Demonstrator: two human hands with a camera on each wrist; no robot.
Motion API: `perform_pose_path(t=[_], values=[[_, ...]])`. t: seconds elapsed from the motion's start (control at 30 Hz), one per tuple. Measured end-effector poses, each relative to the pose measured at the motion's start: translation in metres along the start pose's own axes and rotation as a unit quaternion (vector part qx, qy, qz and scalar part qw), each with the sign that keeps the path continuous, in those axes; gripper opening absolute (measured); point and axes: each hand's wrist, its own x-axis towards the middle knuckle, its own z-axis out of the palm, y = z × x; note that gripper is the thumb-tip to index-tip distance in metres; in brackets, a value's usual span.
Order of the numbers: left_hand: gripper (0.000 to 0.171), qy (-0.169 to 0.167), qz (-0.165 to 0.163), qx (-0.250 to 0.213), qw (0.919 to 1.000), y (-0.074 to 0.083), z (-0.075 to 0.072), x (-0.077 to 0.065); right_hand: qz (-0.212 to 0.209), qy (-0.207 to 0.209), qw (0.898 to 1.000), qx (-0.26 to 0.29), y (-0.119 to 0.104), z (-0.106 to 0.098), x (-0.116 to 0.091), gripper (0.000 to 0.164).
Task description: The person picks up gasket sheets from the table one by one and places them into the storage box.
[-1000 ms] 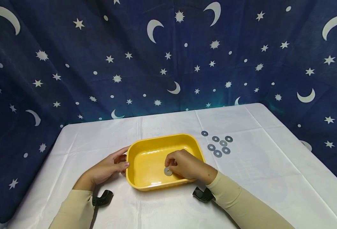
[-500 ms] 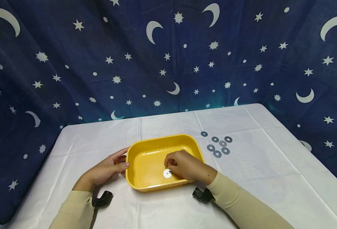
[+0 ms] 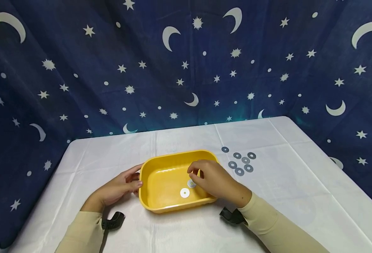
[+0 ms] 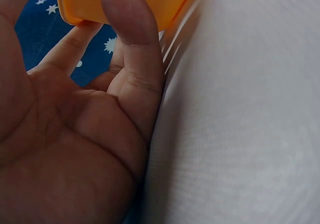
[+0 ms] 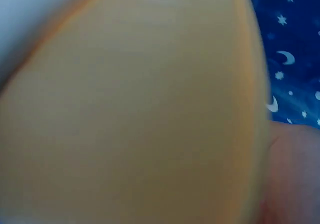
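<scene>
In the head view, a yellow plastic tray (image 3: 164, 181) stands on the white-covered table. My left hand (image 3: 117, 186) holds its left end, the thumb at the rim and the other fingers along the outside. The tray's wall (image 4: 85, 6) is also near the fingers in the left wrist view. Over the tray's right side hovers my right hand (image 3: 216, 179), fingers bent, thumb and forefinger apart, with nothing seen between them. Two flat metal washers lie inside: one washer (image 3: 184, 192) shows fully, while the second washer (image 3: 191, 183) is partly covered by the right hand.
Several more washers (image 3: 245, 160) lie loosely on the white tablecloth (image 3: 284, 196) to the tray's right. A dark blue curtain (image 3: 148, 45) with moons and stars hangs behind the table. Mostly the tray's outside (image 5: 135, 103) fills the blurred right wrist view.
The right hand has let go of the washer near its fingertips and moved slightly up and right. A second washer now shows beneath it. The left hand stays on the tray.
</scene>
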Motion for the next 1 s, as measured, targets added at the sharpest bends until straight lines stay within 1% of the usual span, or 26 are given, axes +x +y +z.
perform_pose_path(t=[0.23,0.43,0.53,0.63,0.73,0.87,1.0], values=[[0.074,0.002,-0.012,0.006,0.9999,-0.001,0.001,0.000,0.008,0.036,0.999,0.022,0.016,-0.015,-0.012,0.010],[0.072,-0.009,0.003,-0.005,0.9999,-0.001,0.000,0.003,0.017,0.072,0.996,0.045,0.033,-0.025,-0.022,0.010],[0.071,-0.011,0.005,-0.007,0.9999,-0.002,-0.001,0.003,0.019,0.086,0.995,0.048,0.041,-0.031,-0.025,0.010],[0.071,-0.013,0.013,-0.009,0.9998,-0.001,-0.002,0.002,0.030,0.097,0.994,0.044,0.048,-0.037,-0.024,0.010],[0.072,-0.010,0.020,-0.012,0.9997,0.000,-0.003,0.001,0.055,0.097,0.993,0.040,0.056,-0.041,-0.022,0.011],[0.074,-0.010,0.024,-0.013,0.9996,0.001,-0.003,0.000,0.092,0.079,0.992,0.035,0.069,-0.045,-0.020,0.011],[0.074,-0.010,0.019,-0.009,0.9997,0.001,-0.003,0.001,0.103,0.057,0.993,0.034,0.084,-0.047,-0.019,0.013]])
